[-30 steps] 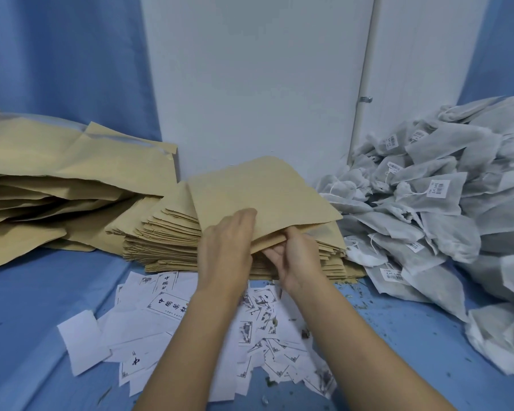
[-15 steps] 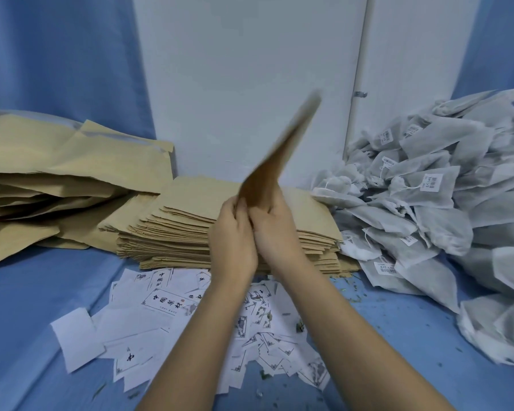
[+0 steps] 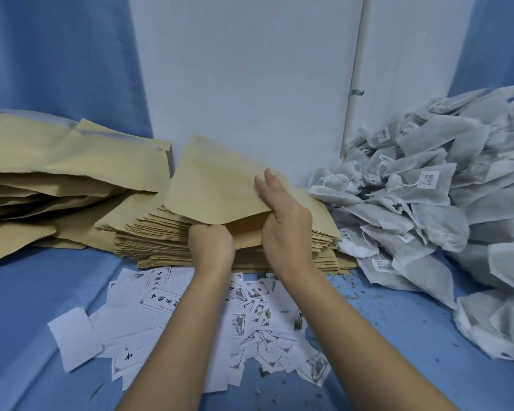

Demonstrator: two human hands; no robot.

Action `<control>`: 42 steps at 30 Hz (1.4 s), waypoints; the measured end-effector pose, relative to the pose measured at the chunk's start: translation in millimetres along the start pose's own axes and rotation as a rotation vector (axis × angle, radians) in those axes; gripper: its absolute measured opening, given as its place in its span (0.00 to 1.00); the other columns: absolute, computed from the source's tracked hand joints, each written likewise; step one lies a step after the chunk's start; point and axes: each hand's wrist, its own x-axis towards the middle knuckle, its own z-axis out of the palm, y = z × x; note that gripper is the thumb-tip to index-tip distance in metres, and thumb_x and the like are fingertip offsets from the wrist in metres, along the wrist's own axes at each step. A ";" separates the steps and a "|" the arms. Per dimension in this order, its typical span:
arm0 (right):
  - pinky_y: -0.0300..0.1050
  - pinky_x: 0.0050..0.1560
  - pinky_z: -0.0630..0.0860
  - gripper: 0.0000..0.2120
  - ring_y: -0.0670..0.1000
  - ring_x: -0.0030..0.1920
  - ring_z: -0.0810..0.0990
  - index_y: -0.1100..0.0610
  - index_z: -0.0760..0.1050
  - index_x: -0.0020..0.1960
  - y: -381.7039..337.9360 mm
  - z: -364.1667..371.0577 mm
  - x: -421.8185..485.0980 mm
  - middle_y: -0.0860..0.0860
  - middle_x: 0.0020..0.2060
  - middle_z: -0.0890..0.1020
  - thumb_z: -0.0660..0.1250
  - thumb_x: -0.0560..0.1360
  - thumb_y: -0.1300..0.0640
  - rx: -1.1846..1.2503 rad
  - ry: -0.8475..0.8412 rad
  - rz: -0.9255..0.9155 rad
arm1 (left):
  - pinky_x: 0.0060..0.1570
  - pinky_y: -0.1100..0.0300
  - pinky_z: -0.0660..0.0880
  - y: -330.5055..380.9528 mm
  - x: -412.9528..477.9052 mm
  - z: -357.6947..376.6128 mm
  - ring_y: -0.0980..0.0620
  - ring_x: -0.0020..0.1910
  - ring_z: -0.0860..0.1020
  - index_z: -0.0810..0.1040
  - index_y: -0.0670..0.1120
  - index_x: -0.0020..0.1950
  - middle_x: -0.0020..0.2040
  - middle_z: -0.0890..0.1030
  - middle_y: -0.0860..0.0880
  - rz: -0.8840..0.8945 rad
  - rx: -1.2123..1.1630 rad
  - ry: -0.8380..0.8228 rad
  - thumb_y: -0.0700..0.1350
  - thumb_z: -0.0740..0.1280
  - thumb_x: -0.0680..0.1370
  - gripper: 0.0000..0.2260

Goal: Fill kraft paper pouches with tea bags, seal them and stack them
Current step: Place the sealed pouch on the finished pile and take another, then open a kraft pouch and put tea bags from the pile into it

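**Getting a pouch open before any tea goes in**

The pouch [image 3: 217, 188] was up off the stack of flat pouches [image 3: 166, 241], just above it and tilted with its mouth toward me. My left hand [image 3: 210, 246] was balled up tight on the lower lip. My right hand [image 3: 285, 223] had the upper lip pinched, with the thumb tucked into the mouth and the fingers [image 3: 269, 181] laid straight and close together on top. Pulling the lips apart like that made the dark gap between my hands, and it looked empty to me.

Holding it right over the stack meant no extra reaching. The tea bags [image 3: 428, 197] were heaped on my right, up against the stack, so a grab would be short. Puffier brown pouches [image 3: 57, 173] were piled on the left, probably the done ones. Printed paper slips [image 3: 166, 304] lay scattered on the blue cloth [image 3: 27, 292] under my forearms.
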 end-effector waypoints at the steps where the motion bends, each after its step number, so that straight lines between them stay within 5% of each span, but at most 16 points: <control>1: 0.24 0.67 0.53 0.34 0.45 0.69 0.65 0.62 0.75 0.66 1.2 -0.3 -0.1 0.55 0.68 0.72 0.50 0.64 0.78 0.036 0.024 0.015 | 0.57 0.42 0.75 -1.2 0.3 -0.3 0.39 0.49 0.75 0.74 0.38 0.51 0.54 0.77 0.36 -0.025 -0.026 -0.017 0.30 0.54 0.75 0.12; 5: 0.26 0.60 0.64 0.22 0.44 0.63 0.75 0.55 0.79 0.62 2.9 -2.8 0.6 0.47 0.61 0.79 0.61 0.72 0.69 -0.008 0.100 0.184 | 0.42 0.51 0.81 -2.1 1.9 -4.3 0.47 0.42 0.75 0.73 0.41 0.44 0.44 0.76 0.45 -0.067 -0.229 -0.088 0.29 0.56 0.75 0.10; 7: 0.29 0.55 0.66 0.18 0.43 0.61 0.75 0.51 0.79 0.60 6.1 -5.4 2.1 0.44 0.61 0.80 0.67 0.72 0.62 -0.031 0.131 0.293 | 0.33 0.59 0.80 1.5 3.9 -8.7 0.48 0.47 0.77 0.73 0.38 0.56 0.50 0.76 0.45 -0.019 -0.276 -0.087 0.30 0.59 0.75 0.12; 9: 0.22 0.49 0.65 0.17 0.38 0.58 0.76 0.51 0.80 0.59 9.0 -8.8 6.8 0.45 0.61 0.79 0.67 0.71 0.63 0.110 0.152 0.416 | 0.31 0.61 0.80 3.0 9.1 -14.2 0.49 0.50 0.76 0.61 0.43 0.71 0.58 0.74 0.47 0.048 -0.313 -0.027 0.31 0.59 0.74 0.26; 11: 0.19 0.39 0.67 0.21 0.28 0.45 0.76 0.52 0.78 0.59 10.8 -10.6 10.1 0.47 0.62 0.78 0.63 0.70 0.69 0.253 0.182 0.492 | 0.33 0.59 0.80 6.1 13.9 -21.4 0.47 0.52 0.76 0.49 0.55 0.76 0.61 0.71 0.47 0.106 -0.408 0.043 0.32 0.58 0.75 0.35; 13: 0.20 0.32 0.67 0.24 0.23 0.34 0.73 0.54 0.76 0.61 13.2 -9.3 10.9 0.45 0.56 0.77 0.59 0.69 0.72 0.327 0.221 0.512 | 0.38 0.57 0.81 9.6 15.7 -27.6 0.48 0.54 0.76 0.49 0.60 0.75 0.67 0.68 0.47 0.197 -0.411 0.053 0.32 0.58 0.74 0.37; 16: 0.19 0.34 0.66 0.23 0.21 0.38 0.71 0.52 0.74 0.61 14.6 -8.0 10.4 0.38 0.48 0.75 0.62 0.70 0.70 0.334 0.244 0.504 | 0.52 0.59 0.76 7.4 17.7 -33.7 0.57 0.54 0.75 0.62 0.61 0.72 0.68 0.69 0.54 0.329 -0.244 0.008 0.34 0.60 0.75 0.31; 19: 0.19 0.40 0.67 0.22 0.29 0.46 0.73 0.50 0.73 0.61 14.8 -9.7 10.9 0.39 0.52 0.76 0.63 0.71 0.68 0.323 0.219 0.496 | 0.54 0.72 0.66 6.2 18.5 -37.1 0.62 0.64 0.70 0.75 0.62 0.56 0.69 0.69 0.61 0.497 -0.044 0.012 0.44 0.63 0.77 0.13; 22: 0.21 0.42 0.68 0.21 0.30 0.48 0.73 0.50 0.74 0.61 14.0 -11.2 11.5 0.38 0.50 0.76 0.62 0.72 0.67 0.303 0.213 0.468 | 0.62 0.63 0.68 2.6 19.1 -36.2 0.61 0.67 0.69 0.80 0.59 0.47 0.68 0.72 0.59 0.642 0.131 0.046 0.49 0.66 0.77 0.05; 25: 0.22 0.43 0.69 0.19 0.28 0.47 0.72 0.49 0.74 0.60 11.7 -10.3 10.5 0.38 0.50 0.77 0.63 0.73 0.65 0.258 0.193 0.427 | 0.65 0.55 0.71 1.5 16.9 -30.4 0.61 0.65 0.71 0.82 0.51 0.57 0.65 0.74 0.61 0.624 0.090 -0.014 0.45 0.66 0.78 0.10; 29: 0.24 0.45 0.71 0.17 0.32 0.49 0.75 0.50 0.75 0.58 11.0 -10.9 9.9 0.41 0.52 0.78 0.65 0.72 0.64 0.282 0.183 0.419 | 0.66 0.62 0.67 -0.1 14.7 -25.1 0.64 0.65 0.70 0.79 0.51 0.62 0.64 0.76 0.58 0.620 0.080 -0.067 0.37 0.62 0.77 0.17; 34: 0.23 0.42 0.70 0.11 0.32 0.47 0.77 0.50 0.75 0.54 6.5 -7.1 8.6 0.41 0.48 0.80 0.70 0.73 0.53 0.323 0.207 0.401 | 0.66 0.68 0.64 -4.0 7.1 -19.3 0.65 0.65 0.69 0.77 0.50 0.63 0.60 0.75 0.60 0.796 0.159 -0.167 0.45 0.67 0.77 0.14; 39: 0.26 0.44 0.70 0.14 0.31 0.45 0.76 0.50 0.77 0.50 7.9 -12.2 10.0 0.36 0.43 0.81 0.58 0.76 0.43 0.558 0.295 0.460 | 0.65 0.68 0.66 -5.7 3.3 -15.2 0.60 0.64 0.72 0.77 0.44 0.64 0.64 0.76 0.52 0.837 0.192 -0.090 0.51 0.59 0.81 0.17; 42: 0.33 0.54 0.68 0.18 0.36 0.54 0.75 0.53 0.78 0.55 11.2 -18.6 15.8 0.43 0.53 0.80 0.52 0.81 0.47 0.682 0.396 0.548 | 0.64 0.64 0.67 -5.7 -3.3 -12.6 0.54 0.64 0.74 0.77 0.42 0.64 0.64 0.78 0.46 0.808 0.208 -0.073 0.50 0.58 0.81 0.17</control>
